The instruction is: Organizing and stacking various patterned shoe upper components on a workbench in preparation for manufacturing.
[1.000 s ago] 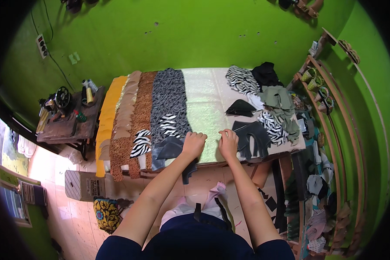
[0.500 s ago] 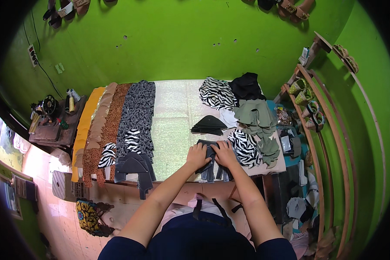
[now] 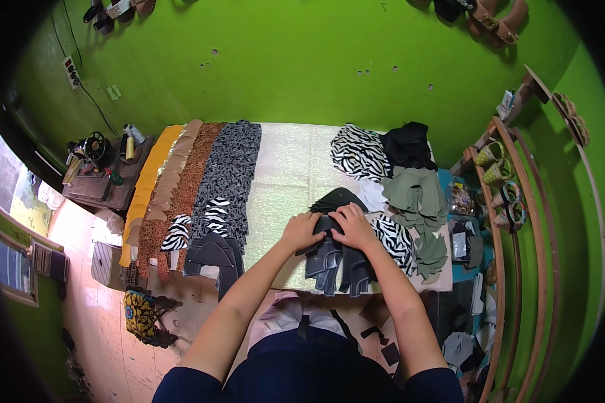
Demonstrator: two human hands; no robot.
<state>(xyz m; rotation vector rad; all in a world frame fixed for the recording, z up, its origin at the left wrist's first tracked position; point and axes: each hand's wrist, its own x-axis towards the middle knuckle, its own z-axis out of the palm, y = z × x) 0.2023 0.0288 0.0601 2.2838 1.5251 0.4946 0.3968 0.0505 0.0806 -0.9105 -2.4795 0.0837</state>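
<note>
On the right, a curved wooden rack [image 3: 517, 221] carries sandals and shoes on its shelves; the items are too small to tell apart. No other container shows contents that can be made out.

The left hand [image 3: 301, 232] lies palm down, fingers loosely together, on the top of a stack of dark grey cut pieces [image 3: 336, 265]. The right hand [image 3: 353, 225] rests just beside it on the same stack, fingers curled over the upper edge. Whether either hand pinches a piece cannot be told. The stack sits at the near edge of the counter [image 3: 292, 168], on its pale glittery covering.

A black curved piece [image 3: 336, 198] lies just beyond the hands. To the right are zebra-print pieces [image 3: 393, 242], olive pieces [image 3: 417, 195] and black fabric [image 3: 407, 144]. To the left lie long strips of patterned material [image 3: 228, 174], with further dark grey pieces [image 3: 212, 252] at their near end. A sewing machine [image 3: 97, 144] stands on a small table at far left.
</note>
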